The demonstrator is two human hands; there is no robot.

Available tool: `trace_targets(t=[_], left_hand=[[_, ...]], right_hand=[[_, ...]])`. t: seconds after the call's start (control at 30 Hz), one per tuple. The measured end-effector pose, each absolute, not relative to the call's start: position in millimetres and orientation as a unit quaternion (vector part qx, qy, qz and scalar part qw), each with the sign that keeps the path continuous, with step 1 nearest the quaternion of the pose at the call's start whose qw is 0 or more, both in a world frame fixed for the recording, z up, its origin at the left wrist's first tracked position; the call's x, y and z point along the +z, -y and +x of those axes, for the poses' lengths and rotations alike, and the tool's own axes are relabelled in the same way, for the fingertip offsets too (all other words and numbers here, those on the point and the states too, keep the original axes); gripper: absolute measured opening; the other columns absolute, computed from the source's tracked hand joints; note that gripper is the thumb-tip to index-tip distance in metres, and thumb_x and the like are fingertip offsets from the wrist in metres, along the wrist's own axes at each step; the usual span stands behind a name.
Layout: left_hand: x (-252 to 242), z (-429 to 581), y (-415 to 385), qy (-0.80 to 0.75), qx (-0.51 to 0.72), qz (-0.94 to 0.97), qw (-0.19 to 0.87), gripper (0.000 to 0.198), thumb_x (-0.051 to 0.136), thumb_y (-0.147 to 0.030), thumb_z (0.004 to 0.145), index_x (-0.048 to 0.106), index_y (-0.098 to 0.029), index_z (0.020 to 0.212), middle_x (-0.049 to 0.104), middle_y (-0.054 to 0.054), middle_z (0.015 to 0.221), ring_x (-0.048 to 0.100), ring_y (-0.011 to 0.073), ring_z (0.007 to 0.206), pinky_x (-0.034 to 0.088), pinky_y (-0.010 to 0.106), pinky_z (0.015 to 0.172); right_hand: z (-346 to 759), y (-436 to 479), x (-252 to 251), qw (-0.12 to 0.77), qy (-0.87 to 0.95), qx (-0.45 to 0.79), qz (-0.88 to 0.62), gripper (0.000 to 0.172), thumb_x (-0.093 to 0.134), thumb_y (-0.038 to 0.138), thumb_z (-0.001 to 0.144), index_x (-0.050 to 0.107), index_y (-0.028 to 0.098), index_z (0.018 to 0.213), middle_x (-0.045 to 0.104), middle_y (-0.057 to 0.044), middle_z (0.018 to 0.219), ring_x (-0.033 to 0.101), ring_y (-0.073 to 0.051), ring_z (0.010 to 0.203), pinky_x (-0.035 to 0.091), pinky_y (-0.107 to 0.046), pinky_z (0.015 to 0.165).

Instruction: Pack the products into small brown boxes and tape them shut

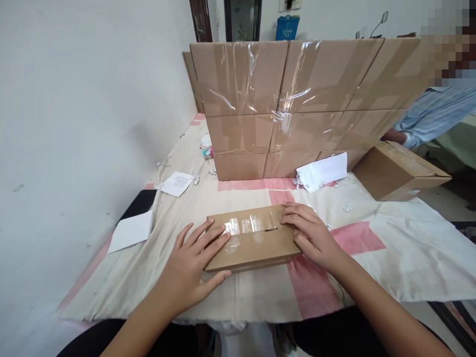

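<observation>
A small flat cardboard box (pixel 256 243) lies on the cloth-covered table in front of me, its top seam covered by clear tape. My left hand (pixel 193 270) grips its left end, fingers spread flat over the top and thumb along the near side. My right hand (pixel 310 233) clasps its right end, fingers curled over the top edge by the tape.
A wall of stacked taped cartons (pixel 297 104) stands behind. One more carton (pixel 397 171) sits at the right, by another person's blue sleeve (pixel 431 116). White papers (pixel 132 230), a label sheet (pixel 177 183) and paper scraps lie on the pink-and-cream cloth (pixel 372 258). A wall runs along the left.
</observation>
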State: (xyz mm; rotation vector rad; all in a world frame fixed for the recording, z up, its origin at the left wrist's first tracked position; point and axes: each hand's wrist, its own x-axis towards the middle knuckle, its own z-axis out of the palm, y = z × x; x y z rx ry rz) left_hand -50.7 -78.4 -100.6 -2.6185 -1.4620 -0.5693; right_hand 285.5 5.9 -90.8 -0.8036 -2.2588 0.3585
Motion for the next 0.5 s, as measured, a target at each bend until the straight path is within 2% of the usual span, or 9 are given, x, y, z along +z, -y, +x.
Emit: trace_targets(t=[0.13, 0.27, 0.37, 0.5], left_hand=[[-106, -44, 76, 0.471, -0.226, -0.85, 0.07, 0.068, 0.067, -0.05, 0.087, 0.046, -0.03, 0.149, 0.058, 0.005, 0.147, 0.042, 0.0322, 0.145, 0.02, 0.048, 0.122], [-113, -46, 78, 0.465, -0.255, -0.845, 0.07, 0.074, 0.07, -0.047, 0.086, 0.041, -0.033, 0.153, 0.058, 0.005, 0.148, 0.043, 0.0332, 0.144, 0.027, 0.048, 0.12], [-117, -49, 80, 0.469, -0.263, -0.84, 0.072, 0.073, 0.07, -0.046, 0.087, 0.041, -0.035, 0.153, 0.055, 0.006, 0.151, 0.046, 0.0347, 0.143, 0.029, 0.052, 0.12], [-121, -52, 80, 0.458, -0.281, -0.842, 0.05, 0.072, 0.069, -0.045, 0.087, 0.041, -0.035, 0.153, 0.051, 0.006, 0.154, 0.045, 0.0374, 0.143, 0.04, 0.057, 0.116]], right_hand=[[294, -11, -88, 0.368, 0.84, 0.188, -0.353, 0.027, 0.049, 0.019, 0.092, 0.067, 0.027, 0.11, 0.066, -0.009, 0.123, 0.057, -0.031, 0.125, 0.043, -0.052, 0.107], [339, -30, -95, 0.434, 0.685, 0.216, -0.545, 0.021, 0.052, 0.031, 0.092, 0.071, 0.025, 0.099, 0.07, -0.008, 0.114, 0.06, -0.03, 0.118, 0.044, -0.049, 0.107], [380, -39, -109, 0.381, 0.56, 0.304, -0.67, 0.028, 0.053, 0.04, 0.089, 0.073, 0.021, 0.087, 0.073, -0.01, 0.107, 0.063, -0.031, 0.112, 0.048, -0.046, 0.1], [401, -36, -129, 0.337, 0.481, 0.408, -0.699, 0.037, 0.056, 0.049, 0.089, 0.073, 0.017, 0.084, 0.073, -0.013, 0.105, 0.066, -0.028, 0.098, 0.052, -0.038, 0.085]])
